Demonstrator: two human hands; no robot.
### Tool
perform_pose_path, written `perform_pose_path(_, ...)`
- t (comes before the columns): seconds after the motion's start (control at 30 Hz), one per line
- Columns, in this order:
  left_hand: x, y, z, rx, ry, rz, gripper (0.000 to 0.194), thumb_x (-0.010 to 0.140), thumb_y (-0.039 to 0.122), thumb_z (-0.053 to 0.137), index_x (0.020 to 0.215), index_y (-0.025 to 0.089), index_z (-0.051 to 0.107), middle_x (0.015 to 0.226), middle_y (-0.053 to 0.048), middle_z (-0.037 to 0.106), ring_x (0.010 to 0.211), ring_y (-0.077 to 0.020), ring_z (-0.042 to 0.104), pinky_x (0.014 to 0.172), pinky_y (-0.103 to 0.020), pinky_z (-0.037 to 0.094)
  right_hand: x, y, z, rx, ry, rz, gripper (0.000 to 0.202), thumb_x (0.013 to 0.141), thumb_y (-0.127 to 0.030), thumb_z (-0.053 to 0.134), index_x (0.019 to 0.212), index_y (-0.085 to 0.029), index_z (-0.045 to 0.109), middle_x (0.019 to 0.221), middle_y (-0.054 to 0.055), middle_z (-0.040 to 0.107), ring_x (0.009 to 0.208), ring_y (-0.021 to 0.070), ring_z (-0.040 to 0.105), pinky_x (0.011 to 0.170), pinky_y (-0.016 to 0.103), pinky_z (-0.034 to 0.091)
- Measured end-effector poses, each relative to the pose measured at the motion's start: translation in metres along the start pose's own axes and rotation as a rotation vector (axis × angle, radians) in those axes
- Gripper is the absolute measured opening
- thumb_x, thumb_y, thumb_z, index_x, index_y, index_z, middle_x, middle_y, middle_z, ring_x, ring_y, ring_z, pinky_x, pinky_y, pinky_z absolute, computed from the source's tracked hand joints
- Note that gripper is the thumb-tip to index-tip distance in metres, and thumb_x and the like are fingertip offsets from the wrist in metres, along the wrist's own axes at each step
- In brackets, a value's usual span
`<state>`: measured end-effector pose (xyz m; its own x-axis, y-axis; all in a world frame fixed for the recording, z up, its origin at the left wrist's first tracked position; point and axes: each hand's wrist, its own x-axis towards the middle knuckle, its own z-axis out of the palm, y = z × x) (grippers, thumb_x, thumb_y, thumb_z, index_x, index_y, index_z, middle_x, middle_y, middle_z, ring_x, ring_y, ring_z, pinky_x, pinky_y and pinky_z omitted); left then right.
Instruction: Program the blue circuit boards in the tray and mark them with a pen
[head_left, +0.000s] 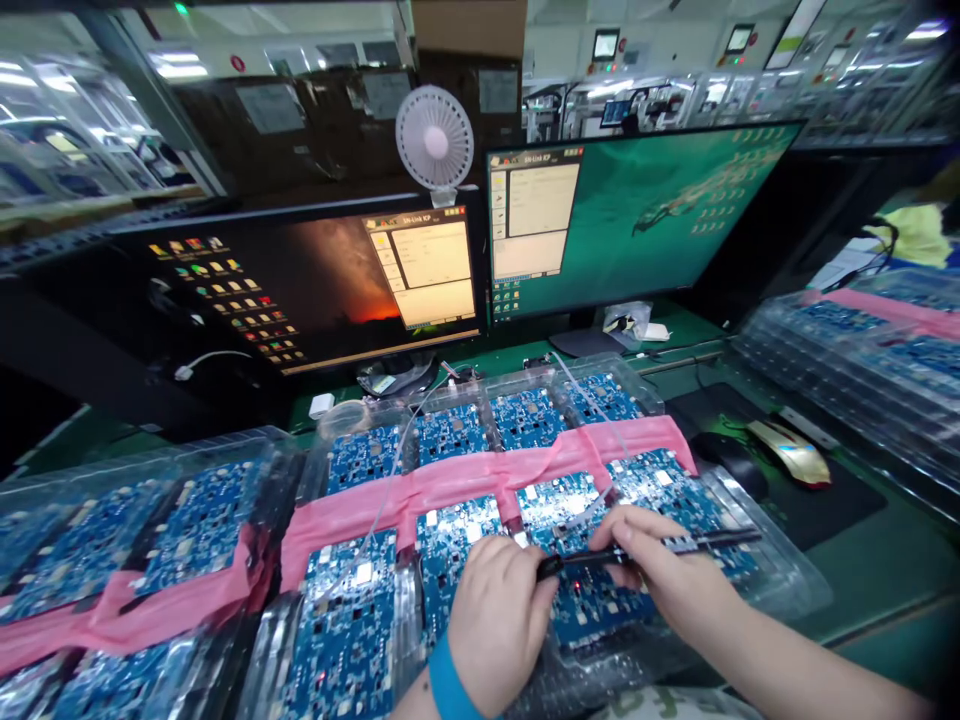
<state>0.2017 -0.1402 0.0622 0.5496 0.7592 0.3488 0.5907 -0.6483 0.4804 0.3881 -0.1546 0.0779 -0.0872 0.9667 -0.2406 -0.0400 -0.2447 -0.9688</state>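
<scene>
My right hand (660, 565) pinches a slim black marker pen (724, 540) with pale printing on its barrel, held almost level over the boards. My left hand (499, 610), with a blue band (450, 680) at the wrist, closes around the pen's black left end (551, 567). Whether that end is a separate cap I cannot tell. Below both hands, blue circuit boards (469, 545) lie in rows in a clear plastic tray (795, 590). Pink strips (450, 480) run across the tray between the rows. A small red light glows on the board under the pen.
More trays of boards stand at the left (187, 520) and right (862, 350). Behind are two lit monitors (322, 280) (622, 220) and a small white fan (433, 140). Thin cables (401, 450) cross the middle tray. A gold mouse (791, 452) and a black mouse (727, 465) lie at right.
</scene>
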Motion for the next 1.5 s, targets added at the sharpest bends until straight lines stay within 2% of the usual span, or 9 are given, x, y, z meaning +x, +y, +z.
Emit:
perform_pose_path(0.3,-0.002,-0.004,0.003,0.024,0.06,0.232,0.014,0.078,0.021,0.04,0.084,0.013,0.05,0.07,-0.006,0.052,0.065,-0.0174,0.045,0.062,-0.035,0.042,-0.005,0.002,0.013,-0.325,-0.224,-0.043,0.035,0.085,-0.042,0.031,0.109,-0.023,0.049,0.076,0.001,0.056,0.062,0.0133,0.05,0.06,0.026,0.041)
perform_pose_path(0.4,-0.006,-0.009,0.007,0.012,0.11,0.276,0.021,0.082,0.027,0.035,0.082,0.014,0.051,0.07,-0.005,0.054,0.067,-0.0166,0.047,0.064,-0.033,0.042,-0.01,0.009,0.022,-0.433,-0.236,-0.189,0.041,0.087,-0.04,0.022,0.112,-0.024,0.05,0.088,0.004,0.061,0.075,0.0158,0.055,0.073,0.029,0.043)
perform_pose_path(0.53,-0.006,-0.009,0.018,0.027,0.176,0.35,0.033,0.086,0.034,0.026,0.076,0.015,0.051,0.066,-0.003,0.056,0.063,-0.0141,0.05,0.063,-0.029,0.041,-0.013,0.006,0.023,-0.696,-0.229,-0.406,0.037,0.085,-0.032,0.028,0.113,-0.025,0.051,0.108,0.002,0.057,0.096,0.0167,0.052,0.085,0.028,0.039)
perform_pose_path(0.8,-0.003,-0.009,0.034,0.159,0.143,0.324,0.022,0.082,0.027,0.034,0.069,0.015,0.048,0.057,-0.001,0.051,0.054,-0.0129,0.046,0.054,-0.027,0.036,-0.002,-0.013,-0.009,-0.868,-0.467,-0.242,0.034,0.06,-0.027,0.063,0.093,-0.022,0.056,0.087,-0.001,0.059,0.077,0.0141,0.054,0.068,0.021,0.042)
perform_pose_path(0.9,-0.003,-0.014,0.034,0.221,0.06,0.422,0.016,0.075,0.027,0.047,0.065,0.015,0.045,0.056,0.0,0.05,0.057,-0.0124,0.046,0.058,-0.027,0.036,0.007,0.002,-0.009,-1.194,-0.256,-0.294,0.015,0.067,-0.022,0.055,0.08,-0.017,0.058,0.079,0.005,0.057,0.077,0.0191,0.051,0.071,0.03,0.039)
perform_pose_path(1.03,-0.004,-0.02,0.043,0.324,-0.007,0.472,0.021,0.064,0.027,0.058,0.059,0.015,0.042,0.053,0.002,0.049,0.059,-0.0109,0.046,0.073,-0.028,0.036,0.021,0.02,0.005,-1.397,0.013,-0.436,0.025,0.073,-0.025,0.048,0.095,-0.016,0.057,0.087,0.009,0.054,0.086,0.0253,0.046,0.079,0.041,0.032)
perform_pose_path(1.2,-0.008,-0.02,0.049,0.315,-0.081,0.404,0.024,0.063,0.033,0.06,0.061,0.015,0.044,0.057,0.002,0.052,0.065,-0.0113,0.048,0.081,-0.028,0.034,0.028,0.029,0.013,-1.37,0.017,-0.513,0.048,0.073,-0.03,0.051,0.119,-0.02,0.043,0.097,0.009,0.052,0.09,0.0258,0.043,0.079,0.04,0.032)
perform_pose_path(1.37,-0.007,-0.019,0.047,0.313,-0.079,0.402,0.024,0.062,0.032,0.059,0.057,0.015,0.043,0.053,0.002,0.049,0.062,-0.0113,0.046,0.08,-0.027,0.034,0.039,0.028,0.018,-1.353,0.006,-0.543,0.017,0.076,-0.022,0.046,0.089,-0.017,0.057,0.085,0.006,0.056,0.084,0.0214,0.047,0.077,0.035,0.033)
perform_pose_path(1.5,-0.006,-0.018,0.045,0.313,-0.1,0.393,0.021,0.061,0.027,0.059,0.057,0.015,0.042,0.052,0.002,0.049,0.063,-0.0112,0.045,0.082,-0.027,0.033,0.045,0.024,0.023,-1.472,0.047,-0.509,0.018,0.078,-0.02,0.043,0.076,-0.013,0.06,0.075,0.009,0.058,0.076,0.0236,0.05,0.071,0.036,0.034)
